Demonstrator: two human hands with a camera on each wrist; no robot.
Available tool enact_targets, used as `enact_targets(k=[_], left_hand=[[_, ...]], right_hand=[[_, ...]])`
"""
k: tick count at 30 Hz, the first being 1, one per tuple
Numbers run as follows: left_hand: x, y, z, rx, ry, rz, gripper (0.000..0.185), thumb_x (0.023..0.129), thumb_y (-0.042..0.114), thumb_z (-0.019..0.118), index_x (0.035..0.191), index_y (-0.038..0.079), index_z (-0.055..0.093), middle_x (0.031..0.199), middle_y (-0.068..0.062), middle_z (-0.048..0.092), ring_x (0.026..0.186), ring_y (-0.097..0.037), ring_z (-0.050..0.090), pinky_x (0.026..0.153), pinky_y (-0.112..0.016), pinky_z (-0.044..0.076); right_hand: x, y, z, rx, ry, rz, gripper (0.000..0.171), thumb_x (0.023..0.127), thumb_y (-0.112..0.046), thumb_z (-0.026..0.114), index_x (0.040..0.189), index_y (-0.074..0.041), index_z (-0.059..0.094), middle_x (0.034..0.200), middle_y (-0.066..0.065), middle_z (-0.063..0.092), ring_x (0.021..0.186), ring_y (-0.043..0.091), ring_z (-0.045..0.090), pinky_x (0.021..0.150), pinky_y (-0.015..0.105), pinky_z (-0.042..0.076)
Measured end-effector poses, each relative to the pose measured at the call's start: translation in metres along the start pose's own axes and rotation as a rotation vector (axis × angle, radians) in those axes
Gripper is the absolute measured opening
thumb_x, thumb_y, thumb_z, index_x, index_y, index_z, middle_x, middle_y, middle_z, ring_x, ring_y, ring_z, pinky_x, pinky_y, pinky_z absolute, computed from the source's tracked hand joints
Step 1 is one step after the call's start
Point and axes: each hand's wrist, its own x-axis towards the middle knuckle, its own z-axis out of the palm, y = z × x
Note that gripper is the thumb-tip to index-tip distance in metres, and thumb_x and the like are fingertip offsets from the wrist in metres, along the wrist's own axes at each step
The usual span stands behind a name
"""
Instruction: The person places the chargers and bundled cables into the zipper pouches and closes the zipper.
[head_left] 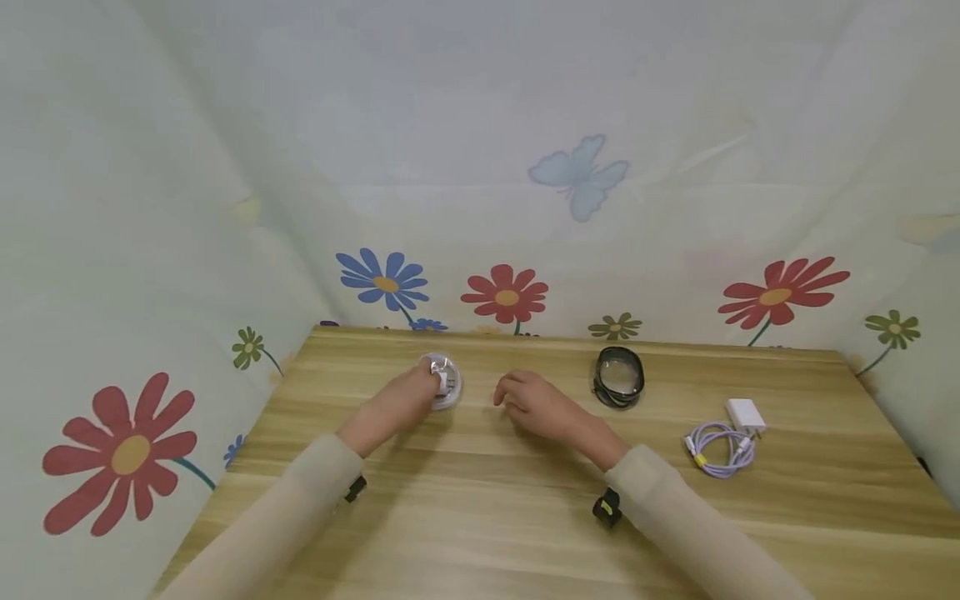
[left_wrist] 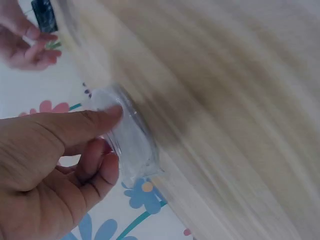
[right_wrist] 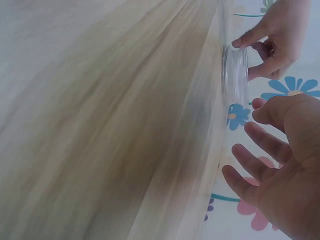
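Note:
My left hand [head_left: 403, 400] pinches a coiled white charging cable with a white plug [head_left: 448, 385], bundled in clear plastic, near the table's back left. In the left wrist view, the thumb lies across one face of the clear bundle [left_wrist: 134, 145] with curled fingers on the other side. The right wrist view has the bundle [right_wrist: 235, 75] edge-on, close above the wood. To its right my right hand [head_left: 543, 407] hovers over the table with nothing in it, fingers spread and loosely bent in the right wrist view.
A coiled black cable [head_left: 620, 400] lies at the back, right of my right hand. Farther right are a white charger block [head_left: 746, 415] and a coiled lilac cable [head_left: 705, 462] beside it. Flower-printed curtain [head_left: 480, 217] borders the wooden table [head_left: 480, 533] behind and at the sides.

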Motion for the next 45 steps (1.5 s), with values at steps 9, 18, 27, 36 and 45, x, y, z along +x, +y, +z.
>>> enact_targets(k=[9,18,27,36,45], left_hand=[[0.012,-0.002,0.0,-0.012,0.046,-0.256,0.038,0.089,0.037,0.079,0.087,0.0,0.072,0.106,-0.023,0.062,0.083,-0.035,0.067,0.066,-0.051,0.059],[0.014,0.005,0.005,-0.044,0.091,-0.354,0.045,0.087,0.041,0.08,0.099,-0.001,0.071,0.103,-0.02,0.063,0.088,-0.039,0.068,0.07,-0.053,0.059],[0.019,0.042,0.005,0.02,0.255,-0.075,0.051,0.099,0.038,0.064,0.127,-0.005,0.064,0.123,-0.02,0.067,0.115,-0.038,0.062,0.098,-0.048,0.053],[0.034,0.079,0.005,0.02,0.326,0.063,0.051,0.1,0.037,0.062,0.134,-0.001,0.062,0.137,-0.019,0.061,0.128,-0.036,0.057,0.111,-0.049,0.044],[0.044,0.1,0.006,0.016,0.314,0.095,0.05,0.101,0.038,0.059,0.136,0.003,0.062,0.141,-0.017,0.059,0.133,-0.034,0.054,0.115,-0.047,0.04]], right_hand=[[-0.014,0.003,-0.008,-0.029,0.029,-0.024,0.014,0.095,0.003,0.062,0.103,-0.005,0.069,0.106,0.007,0.066,0.103,0.022,0.064,0.09,0.039,0.054],[-0.027,0.006,-0.011,-0.074,0.061,-0.043,0.015,0.092,0.004,0.064,0.101,-0.007,0.069,0.106,0.006,0.067,0.102,0.023,0.064,0.092,0.042,0.053],[-0.051,0.003,-0.021,-0.158,0.087,0.089,0.033,0.096,-0.005,0.065,0.128,-0.002,0.064,0.127,0.016,0.065,0.119,0.033,0.062,0.101,0.046,0.051],[-0.075,-0.004,-0.028,-0.21,0.148,0.111,0.048,0.095,-0.014,0.072,0.139,0.001,0.06,0.141,0.022,0.057,0.13,0.039,0.055,0.106,0.053,0.047],[-0.092,0.003,-0.032,-0.286,0.204,0.157,0.049,0.093,-0.016,0.074,0.137,0.0,0.061,0.142,0.021,0.057,0.129,0.04,0.055,0.107,0.056,0.045]])
